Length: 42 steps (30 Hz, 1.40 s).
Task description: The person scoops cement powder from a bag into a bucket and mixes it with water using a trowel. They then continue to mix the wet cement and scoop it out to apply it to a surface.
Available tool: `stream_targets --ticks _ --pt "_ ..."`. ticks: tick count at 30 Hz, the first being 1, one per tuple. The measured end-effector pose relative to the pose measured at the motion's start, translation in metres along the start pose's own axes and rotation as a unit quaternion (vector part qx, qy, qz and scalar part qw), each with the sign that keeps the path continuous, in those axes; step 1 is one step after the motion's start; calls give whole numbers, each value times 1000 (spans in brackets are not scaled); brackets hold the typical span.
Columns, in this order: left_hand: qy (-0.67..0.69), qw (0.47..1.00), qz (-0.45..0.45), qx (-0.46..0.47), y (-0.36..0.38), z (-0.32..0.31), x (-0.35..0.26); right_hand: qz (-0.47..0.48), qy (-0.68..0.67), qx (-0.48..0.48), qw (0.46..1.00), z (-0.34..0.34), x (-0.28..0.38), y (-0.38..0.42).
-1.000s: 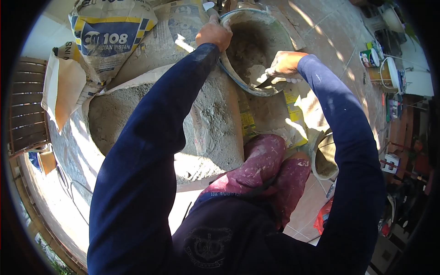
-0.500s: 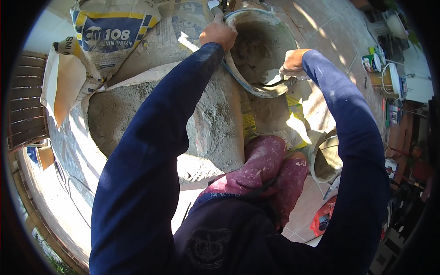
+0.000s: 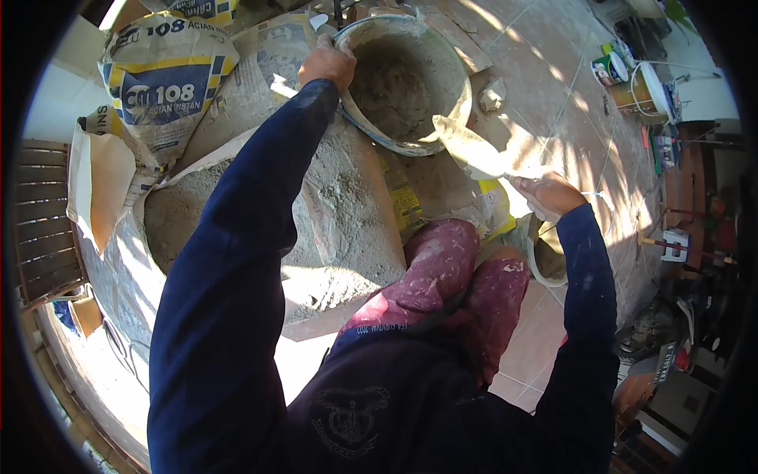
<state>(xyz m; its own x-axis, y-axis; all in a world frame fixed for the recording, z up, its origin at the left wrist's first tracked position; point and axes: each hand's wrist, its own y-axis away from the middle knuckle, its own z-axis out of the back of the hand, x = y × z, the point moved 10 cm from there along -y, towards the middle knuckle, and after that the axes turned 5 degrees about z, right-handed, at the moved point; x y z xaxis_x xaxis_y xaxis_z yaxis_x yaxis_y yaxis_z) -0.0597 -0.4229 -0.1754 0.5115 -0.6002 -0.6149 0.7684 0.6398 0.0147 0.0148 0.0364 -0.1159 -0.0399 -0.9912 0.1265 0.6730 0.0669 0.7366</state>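
At the top centre a round bucket (image 3: 407, 87) has grey mortar inside. My left hand (image 3: 327, 66) is closed on its left rim, and a small light tool end (image 3: 319, 22) shows just beyond the fingers. To the right, my right hand (image 3: 550, 192) is closed round the handle of a trowel (image 3: 472, 152). The mortar-smeared blade points up and left, its tip by the bucket's lower right rim. Left of my knees lies an opened sack (image 3: 355, 213) with grey powder (image 3: 170, 217) in its mouth.
A cement bag (image 3: 170, 91) stands at the upper left. A smaller bucket (image 3: 546, 265) is beside my right knee. Paint pails (image 3: 643, 91) stand at the far right. A slatted wooden piece (image 3: 49, 221) is at the left edge, and a lump (image 3: 492, 95) lies right of the bucket.
My right hand has moved down and right, bringing the trowel out of the bucket. In the view, the bucket and my left hand are now further left.
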Motion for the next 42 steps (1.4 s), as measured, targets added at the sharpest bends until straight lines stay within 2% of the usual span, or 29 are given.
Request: stream_targets --ticks 2,3,4,6,8,9,10,11,13,14,15,18,21,23,25,27,29,30,31,32,33,34,35,36,37,38,39,41,42 --pt "4 1000 2 31 4 -2 -2 79 -34 -52 995 6 -56 -3" --pt "9 999 4 44 4 0 -5 130 -58 -88 986 16 -52 15" --pt "5 999 7 42 4 2 -6 117 63 -165 977 38 -54 35" --pt "-7 999 12 41 5 2 -6 95 71 -255 960 46 -45 51" --pt "-16 1000 5 12 5 2 -5 168 15 -337 926 29 -18 43" --pt "-20 1000 2 -5 4 4 -5 137 60 -333 931 9 -13 18" --pt "-22 1000 -1 -5 3 3 -4 149 40 -373 915 -5 4 8" --pt "-24 1000 -3 -5 2 2 -3 140 58 -371 916 -24 19 -12" --pt "-33 999 -4 -9 5 3 -5 185 97 -377 902 -65 40 -50" --pt "-40 999 0 -12 8 5 -5 160 97 -347 919 -91 33 -75" --pt "-47 999 2 -15 9 7 -6 151 82 -359 917 -105 19 -83" --pt "-42 999 3 -7 14 11 -10 137 87 -343 925 -124 -35 -61" --pt "-50 999 -3 -7 10 6 -9 133 73 -342 927 -118 -92 7" --pt "-62 998 -13 3 -2 -3 1 137 8 -356 924 -121 -117 50" --pt "-93 994 -49 36 -30 -29 13 225 -122 -444 859 -136 -127 82" --pt "-45 998 -35 38 -4 -7 -1 230 -323 -421 816 -148 -141 91" --pt "-94 991 -69 -73 11 17 -11 147 -574 -257 763 -190 -149 86" --pt "-116 981 -91 -126 23 31 -25 160 -566 -265 764 -189 -147 91" --pt "-51 987 -80 -128 26 42 -33 166 -559 -277 764 -185 -148 93" --pt "19 980 -113 -161 32 56 -50 168 -552 -292 763 -181 -153 98" --pt "146 968 -187 -83 5 45 -60 158 -594 -270 741 -180 -151 102" --pt "312 933 -172 48 41 51 -96 161 -603 -264 736 -182 -153 99" --pt "460 858 -140 179 95 80 -144 165 -611 -255 731 -187 -155 92" --pt "511 796 -201 254 132 107 -187 171 -617 -246 728 -189 -155 87" --pt "530 748 -274 291 176 148 -229 173 -595 -262 740 -186 -156 86" --pt "550 719 -328 271 218 194 -261 176 -571 -274 753 -183 -155 84" --pt "560 579 -454 381 264 241 -289 181 -546 -286 766 -181 -152 83" --pt "454 465 -638 413 363 356 -326 162 -553 -280 768 -181 -151 77" --pt "403 399 -723 395 412 400 -326 154 -555 -277 769 -181 -151 77"
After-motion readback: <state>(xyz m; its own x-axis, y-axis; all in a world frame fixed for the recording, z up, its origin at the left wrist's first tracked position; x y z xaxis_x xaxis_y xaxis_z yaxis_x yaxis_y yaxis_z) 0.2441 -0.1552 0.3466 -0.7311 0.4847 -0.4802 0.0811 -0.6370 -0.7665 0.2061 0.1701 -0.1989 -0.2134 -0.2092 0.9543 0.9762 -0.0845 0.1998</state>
